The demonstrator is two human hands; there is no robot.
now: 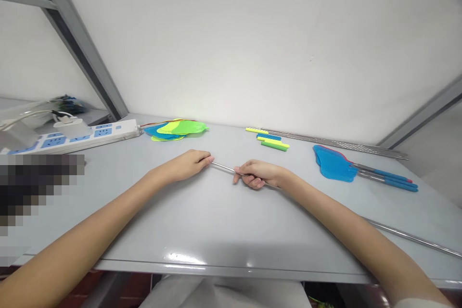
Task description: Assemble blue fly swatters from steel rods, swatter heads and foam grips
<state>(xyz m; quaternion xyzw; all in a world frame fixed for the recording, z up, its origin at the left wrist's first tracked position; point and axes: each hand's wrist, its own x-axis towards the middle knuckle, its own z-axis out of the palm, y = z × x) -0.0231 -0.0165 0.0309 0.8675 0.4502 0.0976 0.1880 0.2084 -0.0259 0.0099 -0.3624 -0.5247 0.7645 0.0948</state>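
two bare arms are reaching forward over a pale grey worktop [216, 221], meeting near the centre of the view. the left hand [189, 163] is lying knuckles up, its fingertips [208, 159] pinching the near end of a thin metal rod [223, 167]. the right hand [260, 174] is sitting just to the 3 o'clock side of the left, its fingers curling around the same rod, so both grips are closing on it. the rod is running low over the worktop from the left fingertips through the right hand and is showing again beyond the right forearm, trailing off toward 4 o'clock at the edge of the view. at 11 o'clock from the hands a pile of flat mesh swatter heads [176, 129] in green, yellow and blue is lying near the wall. at 1 o'clock a few short plastic handle sleeves [271, 140] in yellow, blue and green are lying close together. behind them a bundle of bare metal rods [339, 144] is stretching along the wall toward 3 o'clock. at 2 o'clock from the hands, blue swatters [334, 164] with rods and blue handles fitted are lying side by side. far off at 9 o'clock a white power strip [75, 136] with blue sockets is resting on the worktop with a plug in it.
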